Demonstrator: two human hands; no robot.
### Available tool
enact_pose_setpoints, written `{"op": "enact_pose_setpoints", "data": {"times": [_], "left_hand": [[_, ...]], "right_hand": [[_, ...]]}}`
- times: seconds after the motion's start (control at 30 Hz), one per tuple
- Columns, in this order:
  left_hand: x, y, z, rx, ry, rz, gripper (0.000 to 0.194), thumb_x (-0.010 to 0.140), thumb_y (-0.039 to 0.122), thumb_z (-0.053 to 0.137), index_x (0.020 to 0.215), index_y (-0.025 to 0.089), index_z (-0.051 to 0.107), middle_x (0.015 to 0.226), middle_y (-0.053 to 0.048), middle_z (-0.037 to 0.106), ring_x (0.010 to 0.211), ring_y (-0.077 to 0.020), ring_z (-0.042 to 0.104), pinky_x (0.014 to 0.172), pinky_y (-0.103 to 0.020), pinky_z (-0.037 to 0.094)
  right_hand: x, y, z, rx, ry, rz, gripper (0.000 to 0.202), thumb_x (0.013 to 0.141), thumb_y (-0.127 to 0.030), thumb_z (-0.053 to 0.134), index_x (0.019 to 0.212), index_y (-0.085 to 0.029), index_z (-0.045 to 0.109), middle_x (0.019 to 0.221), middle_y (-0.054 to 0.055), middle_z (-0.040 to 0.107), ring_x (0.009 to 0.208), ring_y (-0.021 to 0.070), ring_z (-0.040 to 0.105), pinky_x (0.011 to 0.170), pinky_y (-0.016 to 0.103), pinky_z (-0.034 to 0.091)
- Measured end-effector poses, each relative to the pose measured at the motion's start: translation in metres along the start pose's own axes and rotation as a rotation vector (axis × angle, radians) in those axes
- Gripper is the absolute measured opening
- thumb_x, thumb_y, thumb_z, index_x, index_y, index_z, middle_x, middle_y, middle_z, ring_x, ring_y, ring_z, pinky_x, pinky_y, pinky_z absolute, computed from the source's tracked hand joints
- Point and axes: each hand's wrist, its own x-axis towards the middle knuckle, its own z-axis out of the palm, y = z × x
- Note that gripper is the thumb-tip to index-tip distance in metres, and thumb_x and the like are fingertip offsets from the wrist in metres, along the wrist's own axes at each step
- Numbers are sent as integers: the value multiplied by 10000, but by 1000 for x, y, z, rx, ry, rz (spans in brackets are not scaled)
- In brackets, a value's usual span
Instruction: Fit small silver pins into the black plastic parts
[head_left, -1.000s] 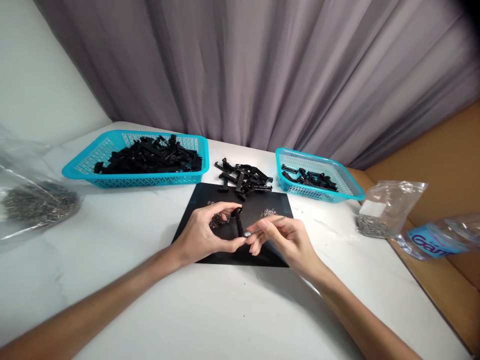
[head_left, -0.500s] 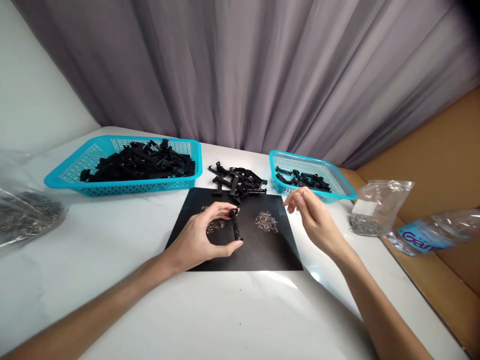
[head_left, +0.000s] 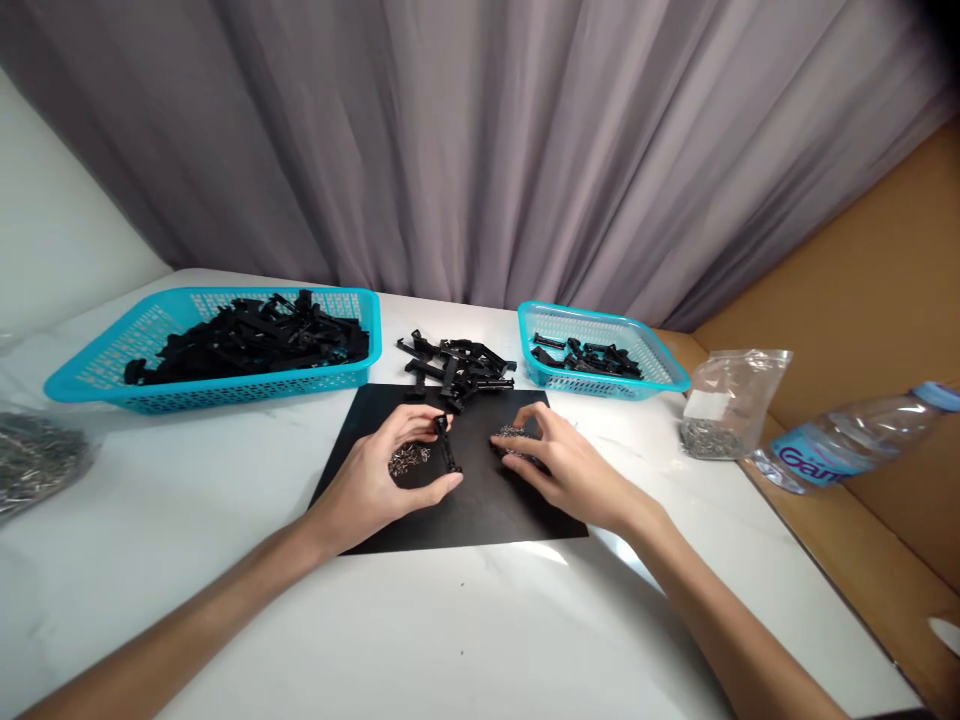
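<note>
My left hand (head_left: 375, 480) grips a slim black plastic part (head_left: 448, 446) by its two ends, between thumb and fingers, above the black mat (head_left: 472, 520). Behind those fingers lies a pile of small metal pieces (head_left: 409, 459). My right hand (head_left: 562, 465) is over a second metal pile (head_left: 514, 432) on the mat's right side, its thumb and fingers apart and reaching around the pile. Part of that pile is hidden by the hand. Loose black parts (head_left: 461, 370) are heaped at the mat's back edge.
A blue basket (head_left: 262, 388) heaped with black parts stands at the back left, a smaller blue basket (head_left: 607, 385) at the back right. Bags of metal pieces lie at the far left (head_left: 37, 460) and at the right (head_left: 712, 438), beside a bottle (head_left: 832, 445).
My right hand has come left and down from the mat's back right edge to the right metal pile, and its fingers have spread. My left hand still holds the black part. The view has shifted slightly.
</note>
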Motion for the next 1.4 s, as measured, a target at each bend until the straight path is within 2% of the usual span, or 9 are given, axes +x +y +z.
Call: {"op": "enact_pose_setpoints", "data": {"times": [0.13,0.37,0.47,0.6,0.73,0.8,1.0,1.13,1.4], "left_hand": [[0,0,0,15,-5,-3,575,794,403,797,1282,255,531,1280,-54,697,1173,-243,689,1071,-427,567],[0,2,0,27,-17,-2,579,787,385,801,1280,249,529,1265,-55,694,1168,-245,683,1061,-431,567],[0,2,0,24,-20,1,587,784,387,804,1281,247,525,1261,-56,691,1168,-244,680,1062,-432,564],[-1,2,0,49,-37,13,601,785,391,799,1299,254,520,1268,-59,689,1186,-253,673,1079,-442,548],[-3,0,0,127,-130,55,631,763,391,805,1321,275,536,1303,-57,663,1212,-273,658,1081,-448,538],[-4,-1,1,175,-172,91,626,742,387,815,1305,275,565,1316,-64,646,1230,-290,640,1093,-463,517],[-5,-1,1,265,-232,117,620,723,402,815,1282,269,580,1293,-78,630,1244,-318,588,1107,-507,462],[-5,3,0,275,-243,121,598,726,390,809,1264,270,578,1263,-72,622,1219,-314,580,1083,-501,464],[-6,4,0,255,-224,154,600,725,373,811,1266,280,570,1238,-67,623,1175,-307,588,1054,-485,468]], "right_hand": [[0,-12,7,-92,-27,-42,377,1045,-315,500,1375,-211,649,1256,158,545,1114,280,584,938,465,538],[4,-24,26,-161,15,-91,429,1036,-417,515,1375,-178,624,1234,163,593,1062,292,590,885,456,524],[6,-26,32,-143,116,-66,274,1040,-343,525,1201,-190,684,1187,144,639,1007,277,597,835,425,507],[8,-23,32,34,218,32,169,1040,-198,492,988,-206,652,963,78,691,864,226,600,778,375,479],[7,-21,25,353,213,171,91,1009,-259,570,971,-232,649,876,29,673,771,183,595,688,307,478],[6,-22,22,436,197,186,111,998,-298,598,983,-235,688,877,29,663,760,174,593,677,296,476],[8,-22,24,563,145,146,180,1005,-270,591,1031,-231,765,985,58,663,788,159,583,675,285,469],[8,-23,24,597,162,146,189,1000,-262,592,1025,-231,777,1004,65,673,845,174,610,684,293,460],[7,-25,18,695,121,276,163,937,-363,681,975,-225,760,871,22,712,702,152,591,636,283,446]]}}
